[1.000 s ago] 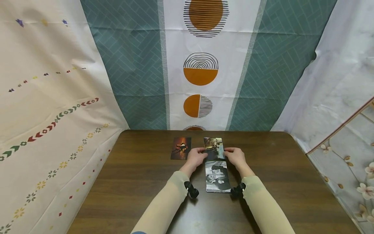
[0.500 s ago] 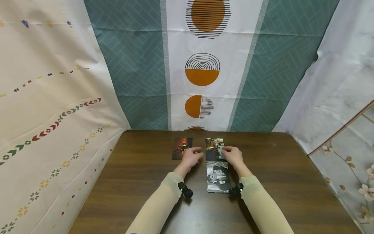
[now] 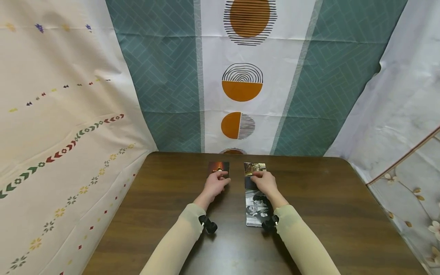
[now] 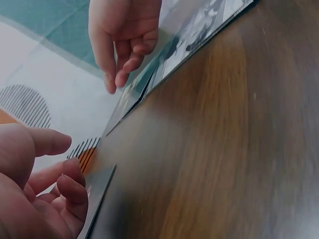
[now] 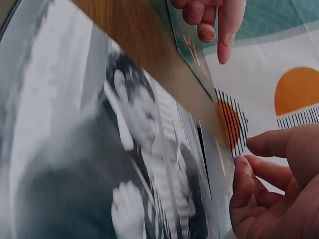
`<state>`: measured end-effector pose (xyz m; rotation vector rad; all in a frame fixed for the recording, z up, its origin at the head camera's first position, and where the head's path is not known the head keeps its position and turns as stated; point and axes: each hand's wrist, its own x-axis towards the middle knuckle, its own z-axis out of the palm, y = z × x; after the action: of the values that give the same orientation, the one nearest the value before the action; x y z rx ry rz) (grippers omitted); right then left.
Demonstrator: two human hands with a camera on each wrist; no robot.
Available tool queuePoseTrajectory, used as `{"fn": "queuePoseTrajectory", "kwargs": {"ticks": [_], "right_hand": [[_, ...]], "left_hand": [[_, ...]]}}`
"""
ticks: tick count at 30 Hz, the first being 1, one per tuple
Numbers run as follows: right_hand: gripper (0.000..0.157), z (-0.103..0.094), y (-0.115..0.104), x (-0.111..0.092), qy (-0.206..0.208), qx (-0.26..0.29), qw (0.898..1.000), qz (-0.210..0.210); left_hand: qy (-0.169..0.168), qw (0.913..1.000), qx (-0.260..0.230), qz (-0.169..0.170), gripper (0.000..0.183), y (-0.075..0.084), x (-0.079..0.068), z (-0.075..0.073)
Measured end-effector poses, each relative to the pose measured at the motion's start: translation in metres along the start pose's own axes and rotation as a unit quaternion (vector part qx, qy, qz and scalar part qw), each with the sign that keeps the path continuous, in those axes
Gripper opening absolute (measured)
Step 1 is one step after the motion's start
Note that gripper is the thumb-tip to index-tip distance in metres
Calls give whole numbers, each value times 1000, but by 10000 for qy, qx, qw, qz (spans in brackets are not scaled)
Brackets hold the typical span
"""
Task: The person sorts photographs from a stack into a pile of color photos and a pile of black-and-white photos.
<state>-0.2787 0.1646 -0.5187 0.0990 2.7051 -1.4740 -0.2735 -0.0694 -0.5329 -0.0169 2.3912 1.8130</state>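
Observation:
A dark photo card with a reddish-orange glow lies at the far side of the table, partly covered by my left hand. To its right, a colour photo card lies partly hidden under my right hand. Right below that card, edge to edge, is a black-and-white photo of people, thick-edged like a stack. In the left wrist view my left hand's fingers are loosely bent, with nothing between them. The right wrist view shows my right thumb and fingers relaxed over the card, pinching nothing.
The brown wooden table ends at a green and white cloth with orange circles behind it. Patterned white cloths hang at the left and right. Each wrist wears a black strap with a small device.
My left hand has left the colour card's left edge and moved left over the reddish card. My right hand has slid left from the colour card's right edge to above it.

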Motion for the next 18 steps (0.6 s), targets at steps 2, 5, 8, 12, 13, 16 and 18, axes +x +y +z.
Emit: {"fn": "queuePoseTrajectory", "kwargs": {"ticks": [2,5,8,12,13,16,18], "right_hand": [[38,4,-3,0,-43,-8,10000,-54],[36,10,-7,1,-64,-74,9998,-162],[35,17,-11,4,-98,-106,9996,-247],[35,26,-15,5,-188,-32,9992,-351],[35,28,-17,5,-222,1,9991,-371],[35,33,-20,4,-315,164,9988,-341],[35,38,-23,4,-391,211,9986,-294]], "left_hand": [[23,10000,-33,17,44,-3,-1,-6],[105,9999,-54,68,43,-6,-2,-16],[236,9996,-107,54,44,-8,-3,-26],[389,9992,-117,-2,47,-13,-3,-38],[428,9991,-75,-14,47,-15,-3,-41],[503,9986,110,-88,45,-19,-4,-49],[561,9980,263,-119,44,-22,-4,-54]]}}
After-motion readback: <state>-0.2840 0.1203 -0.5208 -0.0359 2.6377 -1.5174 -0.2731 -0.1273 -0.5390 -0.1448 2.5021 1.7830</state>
